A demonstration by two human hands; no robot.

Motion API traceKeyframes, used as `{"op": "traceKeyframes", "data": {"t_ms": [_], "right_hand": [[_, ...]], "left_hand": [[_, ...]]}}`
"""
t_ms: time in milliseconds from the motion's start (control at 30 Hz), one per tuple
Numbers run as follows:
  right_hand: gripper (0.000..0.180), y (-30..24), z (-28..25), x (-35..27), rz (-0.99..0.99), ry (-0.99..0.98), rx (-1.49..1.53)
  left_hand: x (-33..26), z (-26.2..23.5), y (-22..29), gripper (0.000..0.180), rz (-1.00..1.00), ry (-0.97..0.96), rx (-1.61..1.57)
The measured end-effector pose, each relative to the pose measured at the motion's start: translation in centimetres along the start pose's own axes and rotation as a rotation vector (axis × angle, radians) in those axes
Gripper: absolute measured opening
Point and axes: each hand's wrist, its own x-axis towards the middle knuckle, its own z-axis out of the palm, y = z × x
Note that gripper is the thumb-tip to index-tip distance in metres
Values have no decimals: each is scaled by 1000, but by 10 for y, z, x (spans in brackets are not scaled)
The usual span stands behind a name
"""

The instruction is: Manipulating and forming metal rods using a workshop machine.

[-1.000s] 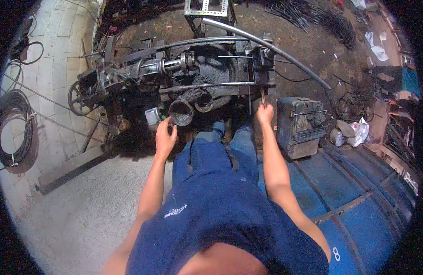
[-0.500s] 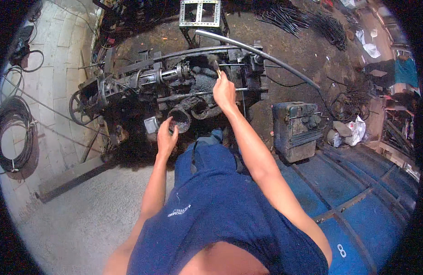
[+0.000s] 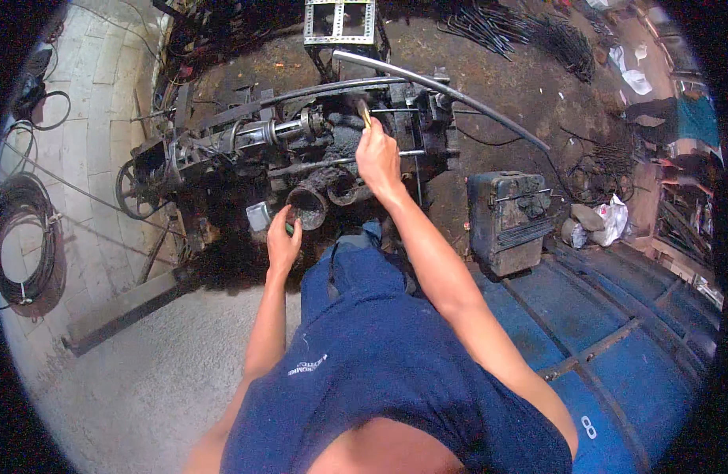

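My right hand (image 3: pixel 377 162) is closed round the pale yellowish handle of a brush (image 3: pixel 367 118). The brush's dark end reaches into the grimy top of a black machine (image 3: pixel 253 136), among grey, clumped residue (image 3: pixel 347 142). Lower and to the left, my left hand (image 3: pixel 283 243) is curled, with a small green thing (image 3: pixel 289 228) showing between thumb and fingers; its kind is unclear. Just beside those fingers is the open round mouth of a metal pipe (image 3: pixel 309 207), with grey bits inside. A small pale square box (image 3: pixel 259 216) lies left of it.
A long metal tube (image 3: pixel 443 88) slants across the machine's far right. To the right stands a dark metal box (image 3: pixel 510 225), near blue floor panels (image 3: pixel 601 308). Coiled cable (image 3: pixel 23 233) lies far left. A perforated metal stand (image 3: pixel 340 22) is behind the machine.
My right hand has shifted slightly left and nearer, with the brush in it. My left hand has drawn a little left of the pipe mouth, and the green thing now shows in it.
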Motion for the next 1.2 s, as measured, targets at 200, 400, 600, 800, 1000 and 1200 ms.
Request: {"op": "traceKeyframes", "data": {"t_ms": [200,400,600,800,1000,1200], "right_hand": [[26,43,4,3,183,-48,-135],[28,131,-37,-75,189,33,-2],[31,303,-14,-121,485,268,8],[20,291,31,-48,659,530,562],[40,251,30,1,866,769,794],[73,234,36,-44,845,388,-113]], "left_hand": [[9,8,2,38,65,-21,-2],[12,6,-6,38,121,10,56],[24,-2,12,38,94,-96,45],[24,-19,4,37,95,-81,134],[15,-30,0,36,54,-54,101],[-2,-28,0,37,-9,-30,58]]}}
